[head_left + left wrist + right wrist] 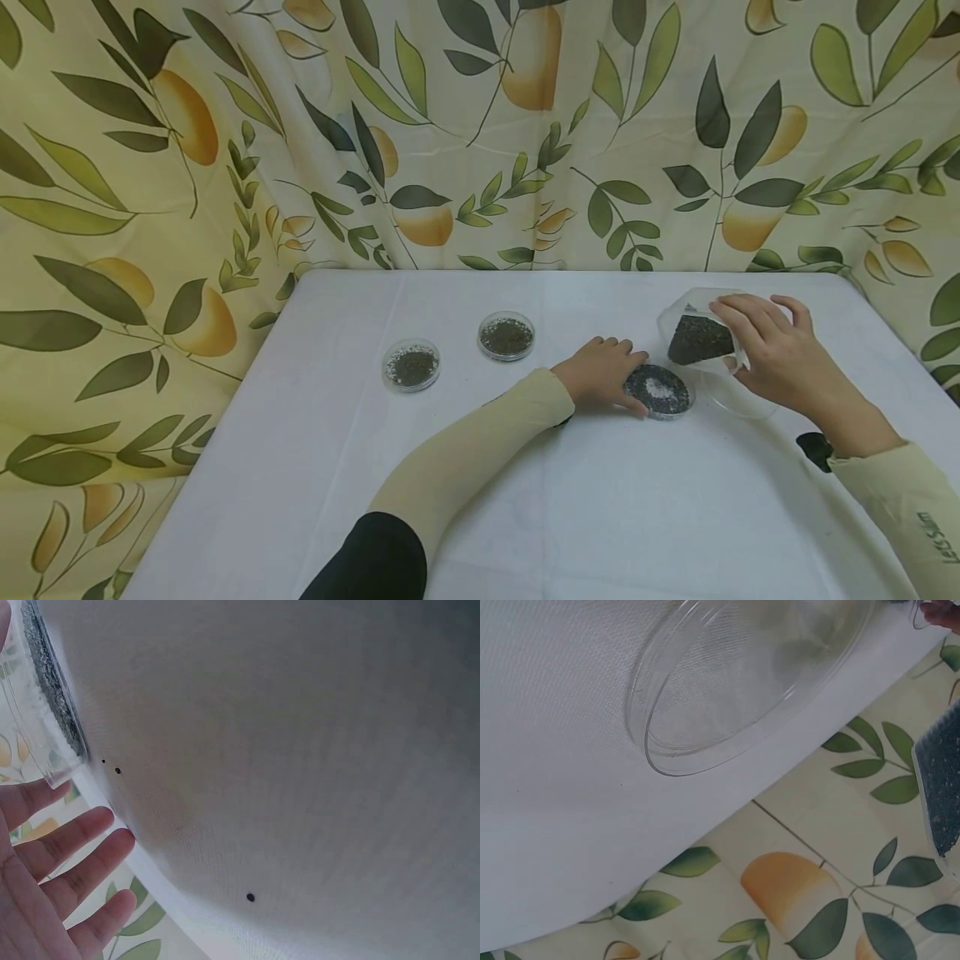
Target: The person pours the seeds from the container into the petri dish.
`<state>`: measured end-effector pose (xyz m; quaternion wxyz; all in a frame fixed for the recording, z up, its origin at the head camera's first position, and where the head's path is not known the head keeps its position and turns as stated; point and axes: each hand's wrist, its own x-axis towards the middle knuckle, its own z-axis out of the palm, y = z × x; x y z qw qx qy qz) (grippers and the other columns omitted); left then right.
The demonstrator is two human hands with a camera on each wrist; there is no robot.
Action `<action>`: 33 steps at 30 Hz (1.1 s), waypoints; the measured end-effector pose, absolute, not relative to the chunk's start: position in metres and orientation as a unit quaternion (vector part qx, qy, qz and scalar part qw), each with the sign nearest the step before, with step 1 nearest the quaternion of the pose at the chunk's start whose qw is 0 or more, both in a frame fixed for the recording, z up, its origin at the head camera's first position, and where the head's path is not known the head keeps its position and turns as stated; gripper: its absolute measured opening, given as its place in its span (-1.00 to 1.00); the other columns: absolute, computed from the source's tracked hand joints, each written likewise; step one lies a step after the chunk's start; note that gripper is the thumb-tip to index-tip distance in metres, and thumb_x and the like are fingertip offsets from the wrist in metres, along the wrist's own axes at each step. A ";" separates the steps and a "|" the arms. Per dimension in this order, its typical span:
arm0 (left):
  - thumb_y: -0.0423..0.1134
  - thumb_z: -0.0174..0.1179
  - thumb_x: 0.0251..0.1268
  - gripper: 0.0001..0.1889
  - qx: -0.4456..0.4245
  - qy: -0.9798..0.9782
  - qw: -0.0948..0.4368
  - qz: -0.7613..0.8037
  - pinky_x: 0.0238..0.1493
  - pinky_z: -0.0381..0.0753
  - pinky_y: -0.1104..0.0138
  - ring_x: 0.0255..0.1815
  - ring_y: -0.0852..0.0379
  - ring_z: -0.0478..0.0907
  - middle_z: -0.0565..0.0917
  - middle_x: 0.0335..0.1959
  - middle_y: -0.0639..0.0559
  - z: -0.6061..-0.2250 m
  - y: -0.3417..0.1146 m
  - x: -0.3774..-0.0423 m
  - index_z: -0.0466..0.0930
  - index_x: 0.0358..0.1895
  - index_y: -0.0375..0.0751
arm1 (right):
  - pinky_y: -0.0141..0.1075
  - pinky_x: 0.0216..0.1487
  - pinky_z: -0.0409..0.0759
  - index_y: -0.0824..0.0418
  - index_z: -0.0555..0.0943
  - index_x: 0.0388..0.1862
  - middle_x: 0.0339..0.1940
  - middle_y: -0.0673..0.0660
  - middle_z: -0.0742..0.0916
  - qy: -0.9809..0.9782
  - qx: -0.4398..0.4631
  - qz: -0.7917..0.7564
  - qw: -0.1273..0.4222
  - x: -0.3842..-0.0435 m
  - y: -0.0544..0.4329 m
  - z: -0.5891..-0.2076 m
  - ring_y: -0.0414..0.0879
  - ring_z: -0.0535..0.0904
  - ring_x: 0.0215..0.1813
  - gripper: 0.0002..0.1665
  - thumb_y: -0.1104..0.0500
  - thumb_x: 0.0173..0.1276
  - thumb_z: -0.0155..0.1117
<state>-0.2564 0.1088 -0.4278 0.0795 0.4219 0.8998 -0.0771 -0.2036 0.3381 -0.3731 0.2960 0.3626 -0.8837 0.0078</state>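
My right hand (780,358) grips a clear, angular plastic container (678,300) by its right side. The container is tilted, with dark granular material (699,339) lying in its lower part. At the edge of the right wrist view the dark granules (941,780) show again. My left hand (600,373) holds a petri dish (686,410) at its left side between thumb and index finger, the other fingers (90,866) extended beside it. Dark grains form a ring in this dish around a pale middle. The tilted container is just above and behind it.
Right of the held dish lies a clear round dish or lid (652,754). Two petri dishes of brownish grains, one farther left (411,367) and one nearer the middle (507,336), stand on the white-covered table (300,500). A few dark specks (250,898) lie on the cloth. Behind hangs a leaf-patterned curtain (480,183).
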 end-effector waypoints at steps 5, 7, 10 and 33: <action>0.56 -0.07 -0.01 -0.02 0.424 0.899 0.080 -0.075 0.32 0.24 0.35 0.32 0.20 0.27 0.32 0.32 0.14 -0.427 0.108 -0.256 0.06 0.46 0.11 | 0.28 0.21 0.13 0.43 0.34 0.20 0.16 0.39 0.43 -0.886 0.358 0.005 0.293 -0.203 0.339 -0.374 0.25 0.28 0.20 0.06 0.37 -0.51 0.42; 0.56 -0.07 0.00 -0.03 0.424 0.899 0.080 -0.076 0.32 0.24 0.35 0.32 0.20 0.27 0.32 0.32 0.14 -0.427 0.108 -0.256 0.06 0.46 0.11 | 0.29 0.20 0.13 0.42 0.34 0.21 0.17 0.39 0.43 -0.888 0.357 0.005 0.291 -0.203 0.339 -0.374 0.25 0.27 0.20 0.06 0.36 -0.50 0.41; 0.56 -0.07 -0.01 -0.03 0.421 0.900 0.082 -0.076 0.33 0.23 0.36 0.32 0.21 0.27 0.31 0.33 0.15 -0.427 0.108 -0.256 0.05 0.46 0.12 | 0.28 0.21 0.13 0.41 0.33 0.21 0.17 0.38 0.43 -0.890 0.353 0.004 0.288 -0.203 0.339 -0.375 0.25 0.27 0.21 0.07 0.36 -0.50 0.43; 0.57 -0.07 -0.03 -0.02 0.420 0.901 0.077 -0.077 0.31 0.24 0.37 0.29 0.23 0.29 0.33 0.31 0.16 -0.427 0.109 -0.256 0.07 0.45 0.12 | 0.28 0.20 0.15 0.40 0.35 0.20 0.16 0.37 0.44 -0.892 0.351 0.005 0.285 -0.202 0.337 -0.385 0.24 0.28 0.21 0.08 0.39 -0.52 0.51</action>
